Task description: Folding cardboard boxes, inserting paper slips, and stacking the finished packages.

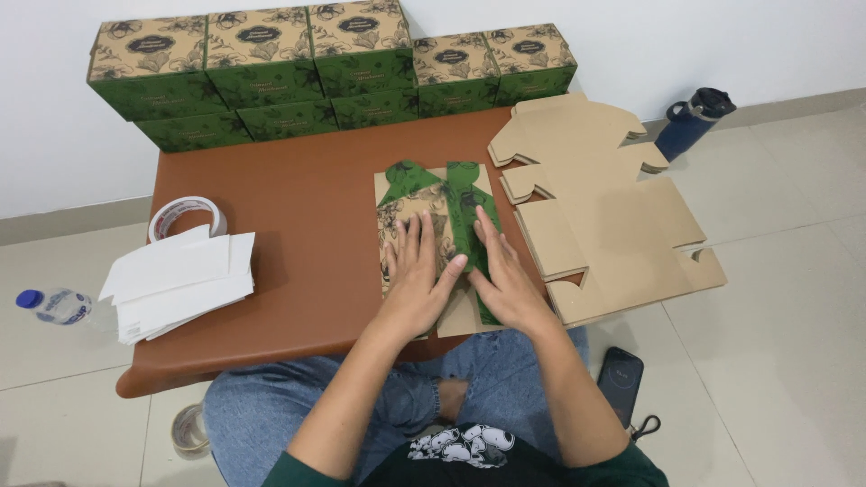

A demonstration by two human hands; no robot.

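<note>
Head view: as both palms lie flat, fingers spread and clamped on nothing, the left hand (418,275) and right hand (502,275) press a folded box blank (431,203) at the table's (298,225) centre.
Blank stack (600,212): at 3 o'clock, just beside.
Finished boxes (307,68): at 12 o'clock.
White sheets (176,280): at 9 o'clock, tape roll (185,215) touching them.

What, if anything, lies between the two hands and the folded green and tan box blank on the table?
Nothing visible does. The left hand and right hand both lie flat, palms down, directly on the box blank. The stack of unfolded blanks lies to the right of it, the white sheets far left.
</note>
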